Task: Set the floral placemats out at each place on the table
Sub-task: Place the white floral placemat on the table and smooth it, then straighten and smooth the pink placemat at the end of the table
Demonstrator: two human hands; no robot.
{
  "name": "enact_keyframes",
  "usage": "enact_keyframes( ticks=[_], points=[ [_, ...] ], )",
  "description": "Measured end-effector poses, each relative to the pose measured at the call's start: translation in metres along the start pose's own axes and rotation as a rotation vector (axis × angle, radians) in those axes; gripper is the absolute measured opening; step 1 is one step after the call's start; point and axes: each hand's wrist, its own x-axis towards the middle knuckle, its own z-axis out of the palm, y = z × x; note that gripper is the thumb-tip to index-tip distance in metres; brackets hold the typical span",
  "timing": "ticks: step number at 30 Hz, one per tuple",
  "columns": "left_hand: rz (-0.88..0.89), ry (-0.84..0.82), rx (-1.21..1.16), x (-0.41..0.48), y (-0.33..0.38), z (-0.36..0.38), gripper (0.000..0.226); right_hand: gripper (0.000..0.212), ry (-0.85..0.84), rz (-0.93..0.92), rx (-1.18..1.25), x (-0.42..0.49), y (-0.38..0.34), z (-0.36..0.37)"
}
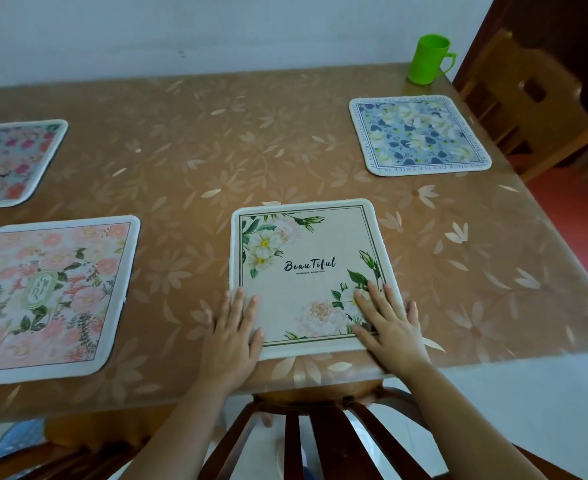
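Brown leaf-print tablecloth (216, 150), cream placemat (303, 244), green mug (426, 60), white wall (216, 29) behind.

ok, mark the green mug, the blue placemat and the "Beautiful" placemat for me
green mug (426, 60), head view, on its side wall.
blue placemat (420, 135), head view, on its printed middle.
Beautiful placemat (303, 240), head view, on the plain patch above the lettering.

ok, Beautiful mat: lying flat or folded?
Spread flat: the Beautiful mat lies print-up on the table, no fold visible; left hand and right hand press its near corners.
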Motion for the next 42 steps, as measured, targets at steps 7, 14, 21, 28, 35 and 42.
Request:
enact_keyframes(
  ticks=[7,14,21,28,35,42],
  points=[
    [-0.019,-0.174,0.046,-0.019,0.062,0.006,0.065,0.056,-0.063,-0.097,0.032,-0.015,-0.034,0.003],
    [-0.138,-0.222,-0.057,-0.044,0.103,-0.024,0.05,0.037,-0.074,-0.209,0.054,-0.029,-0.045,-0.04],
    [-0.188,0.097,-0.072,-0.08,0.132,-0.061,0.041,0.032,0.144,-0.301,0.071,-0.067,-0.051,-0.078],
    [-0.195,0.342,-0.065,-0.122,0.138,-0.086,0.029,0.031,0.299,-0.396,0.108,-0.094,-0.067,-0.095],
    [-0.29,0.436,-0.058,-0.163,0.101,-0.109,0.035,0.033,0.308,-0.456,0.056,-0.116,-0.117,-0.093],
    [-0.35,0.482,-0.103,-0.221,0.025,-0.129,0.033,0.031,0.335,-0.517,0.059,-0.143,-0.211,-0.078]
  ],
)
